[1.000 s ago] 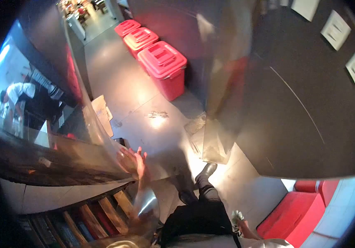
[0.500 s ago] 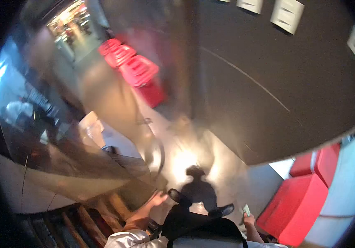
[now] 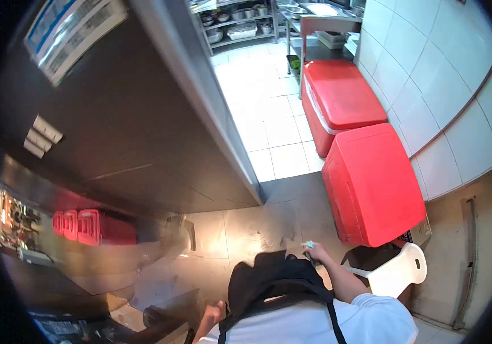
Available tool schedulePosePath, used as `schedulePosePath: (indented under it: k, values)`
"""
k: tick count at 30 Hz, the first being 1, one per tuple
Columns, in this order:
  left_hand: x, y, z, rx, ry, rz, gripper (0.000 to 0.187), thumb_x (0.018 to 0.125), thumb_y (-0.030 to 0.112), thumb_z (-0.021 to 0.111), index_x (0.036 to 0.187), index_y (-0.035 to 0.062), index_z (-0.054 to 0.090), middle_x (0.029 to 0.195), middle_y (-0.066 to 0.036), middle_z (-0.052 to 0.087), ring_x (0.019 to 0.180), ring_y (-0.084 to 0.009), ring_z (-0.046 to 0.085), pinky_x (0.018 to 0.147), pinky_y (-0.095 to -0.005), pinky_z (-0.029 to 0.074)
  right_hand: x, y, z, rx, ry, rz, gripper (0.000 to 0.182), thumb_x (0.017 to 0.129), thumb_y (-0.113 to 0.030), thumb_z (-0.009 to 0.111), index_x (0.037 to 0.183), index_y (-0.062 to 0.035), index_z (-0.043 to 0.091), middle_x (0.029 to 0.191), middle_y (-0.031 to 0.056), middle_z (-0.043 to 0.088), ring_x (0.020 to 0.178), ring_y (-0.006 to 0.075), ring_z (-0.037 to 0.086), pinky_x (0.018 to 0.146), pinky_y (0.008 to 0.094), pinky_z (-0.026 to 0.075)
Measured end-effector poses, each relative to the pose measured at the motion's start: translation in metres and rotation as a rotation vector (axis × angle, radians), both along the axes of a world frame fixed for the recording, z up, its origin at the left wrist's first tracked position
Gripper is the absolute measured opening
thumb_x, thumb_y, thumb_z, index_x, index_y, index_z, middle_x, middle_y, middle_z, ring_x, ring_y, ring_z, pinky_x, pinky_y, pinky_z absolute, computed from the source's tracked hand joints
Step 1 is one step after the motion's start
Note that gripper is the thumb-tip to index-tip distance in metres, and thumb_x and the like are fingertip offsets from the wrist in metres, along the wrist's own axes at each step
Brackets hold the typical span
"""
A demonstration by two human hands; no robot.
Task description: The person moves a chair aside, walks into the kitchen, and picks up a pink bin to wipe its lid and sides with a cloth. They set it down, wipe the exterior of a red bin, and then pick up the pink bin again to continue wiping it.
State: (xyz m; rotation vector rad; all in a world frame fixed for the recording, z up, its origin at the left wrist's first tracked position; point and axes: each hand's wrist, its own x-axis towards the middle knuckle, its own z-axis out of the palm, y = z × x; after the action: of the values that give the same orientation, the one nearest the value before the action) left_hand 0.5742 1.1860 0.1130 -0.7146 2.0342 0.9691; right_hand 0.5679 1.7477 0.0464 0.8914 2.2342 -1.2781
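Observation:
My right hand (image 3: pixel 316 252) is closed around a small pale green-and-white item (image 3: pixel 308 245), which pokes out past the fingers. Its exact kind is too small to make out. Low in the view, beside my dark apron (image 3: pixel 274 281), hangs my left hand (image 3: pixel 214 312). Its fingers are loosely bent and apart, and no object shows in it. To the right of my right hand are a white plastic chair (image 3: pixel 398 272) and a large red cooler box (image 3: pixel 375 183); the hand touches neither.
A second red cooler box (image 3: pixel 343 94) stands behind the first, along the white tiled wall (image 3: pixel 429 69). A dark door or panel (image 3: pixel 120 114) edges the doorway to a tiled floor (image 3: pixel 269 126). Metal shelves (image 3: pixel 240 28) hold bowls and pots. Red bins (image 3: pixel 105 227) line the left.
My view has swung right, from the dim passage toward the bright tiled doorway. The red boxes now lie ahead on the right. My right hand still holds the pale item and is further forward.

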Motion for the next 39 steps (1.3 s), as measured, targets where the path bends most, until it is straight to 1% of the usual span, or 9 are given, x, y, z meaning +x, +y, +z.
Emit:
schedulePosePath:
  k: [4,7,14,19,20,21,26,29,39]
  values:
    - [-0.107,0.045,0.006,0.253,0.226,0.288,0.057,0.091,0.034,0.072,0.132,-0.0003,0.052,0.095,-0.009,0.065,0.068,-0.0153,0.059,0.053,-0.0309,0.045,-0.083,0.044,-0.005,-0.148,0.215,-0.157,0.036,0.091,-0.033,0.065,0.117,-0.0087,0.066,0.101,0.0126,0.072,0.091,0.0245,0.068,0.082,0.0382,0.051]
    - [-0.170,0.108,0.050,0.096,0.162,0.224,0.060,0.090,0.037,0.073,0.134,0.0021,0.052,0.091,-0.007,0.065,0.064,-0.0141,0.056,0.052,-0.0316,0.044,-0.131,0.085,0.041,-0.122,0.141,-0.253,0.036,0.091,-0.032,0.065,0.119,-0.0090,0.065,0.102,0.0152,0.071,0.093,0.0266,0.068,0.084,0.0384,0.051]
    - [-0.285,0.226,-0.014,-0.142,-0.223,-0.145,0.065,0.090,0.050,0.067,0.138,0.0093,0.051,0.093,-0.008,0.068,0.065,-0.0158,0.059,0.058,-0.0352,0.049,-0.165,0.227,0.061,0.159,-0.011,-0.191,0.035,0.090,-0.029,0.064,0.122,-0.0145,0.065,0.110,0.0156,0.070,0.105,0.0318,0.066,0.089,0.0408,0.050]
    - [-0.338,0.324,-0.003,0.199,-0.106,0.028,0.047,0.095,0.047,0.060,0.126,0.0113,0.059,0.099,-0.005,0.065,0.080,-0.0144,0.058,0.068,-0.0317,0.048,-0.237,0.312,0.104,-0.013,0.112,-0.521,0.021,0.096,-0.018,0.059,0.113,-0.0082,0.065,0.074,0.0059,0.064,0.064,0.0206,0.064,0.057,0.0372,0.052]
    - [-0.343,0.327,-0.016,0.278,-0.077,0.023,0.038,0.097,0.044,0.058,0.116,0.0111,0.063,0.092,-0.003,0.063,0.079,-0.0140,0.057,0.065,-0.0317,0.046,-0.268,0.324,0.130,-0.187,0.097,-0.642,0.021,0.098,-0.017,0.056,0.115,-0.0088,0.064,0.072,0.0052,0.062,0.060,0.0208,0.062,0.053,0.0371,0.052]
    - [-0.353,0.338,-0.002,0.217,-0.108,0.013,0.045,0.097,0.045,0.058,0.126,0.0097,0.058,0.101,-0.001,0.062,0.085,-0.0120,0.056,0.073,-0.0284,0.046,-0.300,0.331,0.155,-0.238,0.110,-0.690,0.021,0.099,-0.017,0.054,0.116,-0.0090,0.064,0.072,0.0043,0.060,0.059,0.0202,0.060,0.050,0.0374,0.051]
    - [-0.390,0.404,0.053,0.213,-0.213,0.134,0.050,0.098,0.042,0.059,0.135,0.0086,0.054,0.104,0.001,0.060,0.086,-0.0094,0.053,0.076,-0.0249,0.045,-0.456,0.396,0.067,-0.275,0.551,-0.570,0.032,0.099,-0.010,0.052,0.129,-0.0084,0.060,0.096,0.0046,0.066,0.073,0.0155,0.063,0.064,0.0319,0.053]
    - [-0.400,0.442,0.056,0.260,-0.281,0.251,0.048,0.099,0.039,0.058,0.135,0.0088,0.054,0.100,0.002,0.059,0.082,-0.0088,0.052,0.072,-0.0248,0.045,-0.581,0.438,0.066,-0.433,0.263,-0.476,0.037,0.098,-0.010,0.053,0.135,-0.0071,0.057,0.104,0.0061,0.066,0.081,0.0155,0.063,0.069,0.0309,0.052]
    - [-0.527,0.620,0.048,0.418,-0.092,0.943,0.045,0.099,0.029,0.059,0.138,0.0078,0.050,0.088,0.001,0.058,0.070,-0.0091,0.050,0.058,-0.0256,0.043,-0.949,0.493,0.076,-0.287,0.293,-0.043,0.026,0.096,-0.018,0.059,0.115,-0.0009,0.061,0.090,0.0065,0.064,0.077,0.0165,0.062,0.066,0.0341,0.052]
